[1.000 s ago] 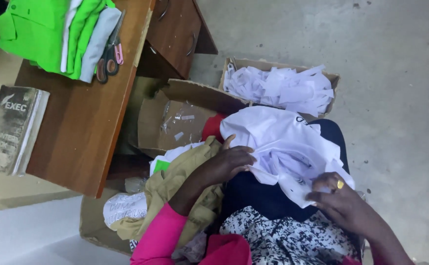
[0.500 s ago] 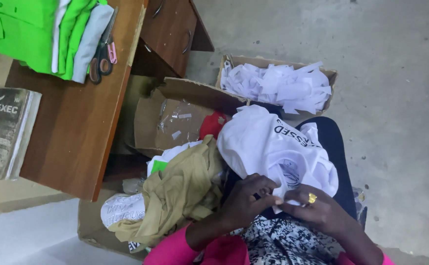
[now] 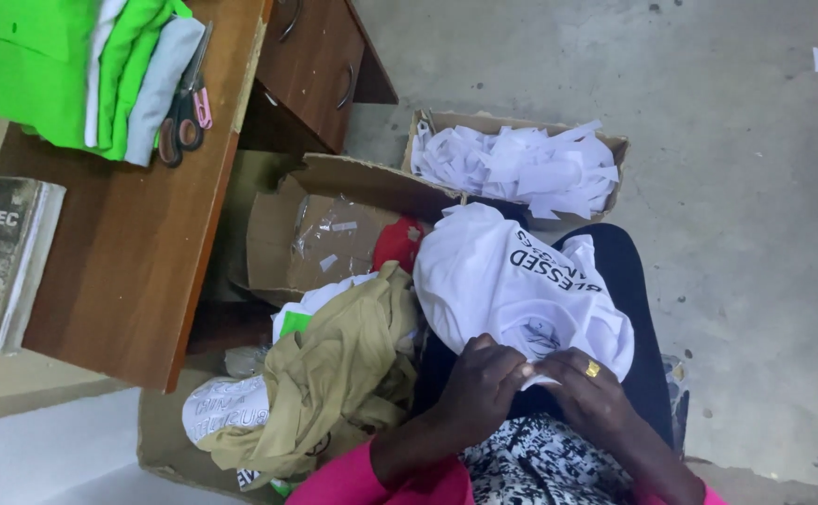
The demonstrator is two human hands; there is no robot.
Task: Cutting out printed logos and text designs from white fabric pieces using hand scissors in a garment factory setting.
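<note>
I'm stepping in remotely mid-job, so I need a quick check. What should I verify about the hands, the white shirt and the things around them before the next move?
1. Both hands on the white printed shirt: ok. The left hand and right hand pinch its near edge.
2. Shirt supported: ok, it rests on the lap.
3. Grip on one layer only: cannot tell, fingers hide the edge.
4. Box of white paper scraps within view and open: ok.
5. Olive garment apart from the shirt: not ok, it presses against the shirt's left side.
6. Scissors away from the hands: ok, on the desk.
</note>
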